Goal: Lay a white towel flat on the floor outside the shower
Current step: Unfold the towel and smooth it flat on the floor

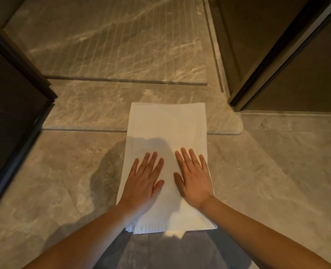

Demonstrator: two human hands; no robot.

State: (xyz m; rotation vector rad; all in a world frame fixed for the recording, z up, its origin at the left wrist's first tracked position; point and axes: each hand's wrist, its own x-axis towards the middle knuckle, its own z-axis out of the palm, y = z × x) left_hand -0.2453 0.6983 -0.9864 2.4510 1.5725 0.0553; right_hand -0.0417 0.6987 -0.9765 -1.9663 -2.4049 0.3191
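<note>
Both our forearms reach in from the bottom of the view toward one white towel [168, 133] that lies on the marble floor [267, 181]; our left hand [144, 178] rests on its near left part and our right hand [193, 178] on its near right part, the two thumbs near each other but apart; each hand is spread wide with the fingers straight and the palm pressed down on the cloth, so neither has hold of anything. We judge the task nearly done; the towel lies flat as a long rectangle running away from us, its far end over the raised marble sill [94, 113] at the shower entrance and the rest on the floor outside; the grooved shower floor [112, 45] beyond it is bare of cloth. What seems left is small: the near edge shows a ribbed hem and what look like stacked layers, so the towel may be folded in half rather than opened out, though we cannot tell for certain; if a single layer is wanted, one unfolding remains, and otherwise only a last smoothing and lifting our hands away. By count we see one towel, two hands, one sill, and two dark frame posts, the left post [19, 74] and the right post [277, 55], flanking the opening.
</note>
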